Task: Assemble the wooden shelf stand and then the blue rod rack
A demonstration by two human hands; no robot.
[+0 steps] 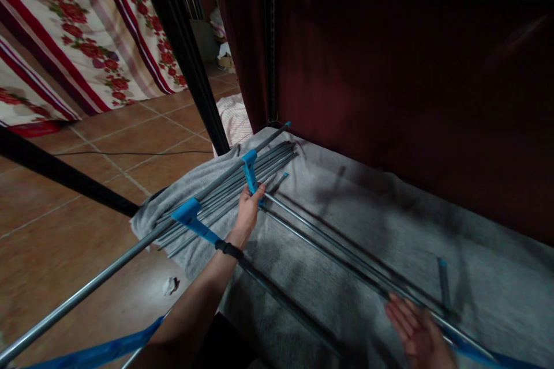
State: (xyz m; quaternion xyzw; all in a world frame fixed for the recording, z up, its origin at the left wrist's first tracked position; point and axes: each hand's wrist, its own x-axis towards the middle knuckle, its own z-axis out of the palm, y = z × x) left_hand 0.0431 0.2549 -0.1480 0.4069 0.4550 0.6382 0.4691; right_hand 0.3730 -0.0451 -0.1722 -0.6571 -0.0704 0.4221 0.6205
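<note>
My left hand (248,207) is closed around the lower end of a blue plastic connector (250,170). That connector sits on a long grey metal tube (108,273). A second blue connector (190,216) is on the same tube, nearer to me. Two thin metal tubes (320,228) run from beside my left hand toward the lower right. There my right hand (418,331), slightly blurred, is palm up with its fingers stretched out at these tubes. Whether it touches them I cannot tell. Another blue part (476,351) lies past it, partly cut off.
Several loose grey tubes (225,190) lie bundled on the grey blanket (346,196). A short blue-tipped tube (442,282) stands at the right. Black frame posts (186,52) rise on the left, beyond which is a tiled floor (116,150) with a crumpled scrap (171,285). A dark red curtain (389,86) hangs behind.
</note>
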